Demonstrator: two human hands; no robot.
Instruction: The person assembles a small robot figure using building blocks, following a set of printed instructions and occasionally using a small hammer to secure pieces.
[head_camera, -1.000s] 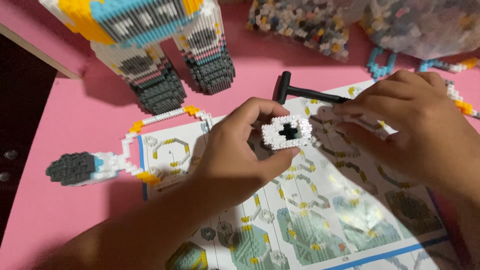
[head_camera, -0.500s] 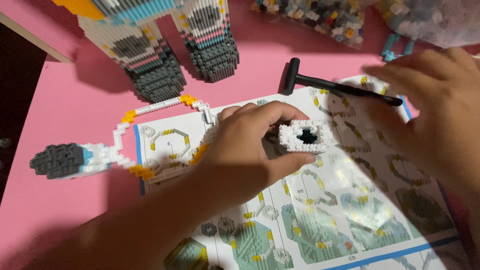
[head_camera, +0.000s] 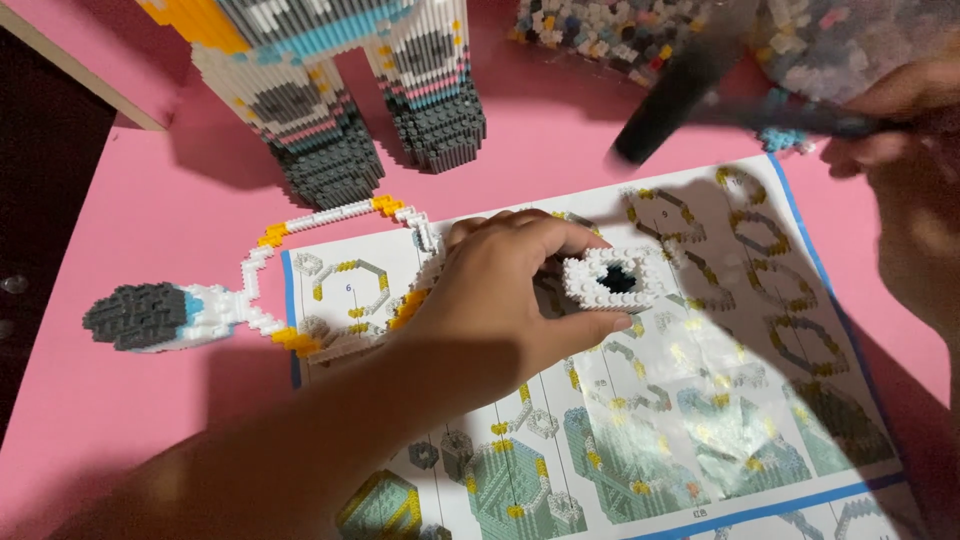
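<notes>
Two bare hands work over a pink tabletop (head_camera: 120, 220) strewn with small building bricks; the left hand (head_camera: 500, 300) reaches in from the lower left and pinches a small white brick ring (head_camera: 615, 280) between thumb below and fingers above, its fingertips (head_camera: 575, 238) curled close together over the near edge; the ring has a dark hollow in its middle and sits just above a printed instruction sheet (head_camera: 700, 400), roughly at the sheet's centre. The right hand (head_camera: 915, 150) comes in at the upper right edge, partly cut off by the frame; it grips the thin handle of a small black hammer (head_camera: 680, 95), whose head is blurred and hangs above the pink surface just past the sheet's top edge; the fingers wrap the handle, though blur hides how tightly. To the left of the sheet lies a white and orange brick chain (head_camera: 260, 265), looping from the sheet's corner to a grey brick block (head_camera: 135, 315) at its far end; behind it stand the two grey-footed legs of a large brick figure (head_camera: 330, 110), white with blue, pink and orange bands; clear bags of loose bricks (head_camera: 620, 30) rest at the top, well apart from the ring.
</notes>
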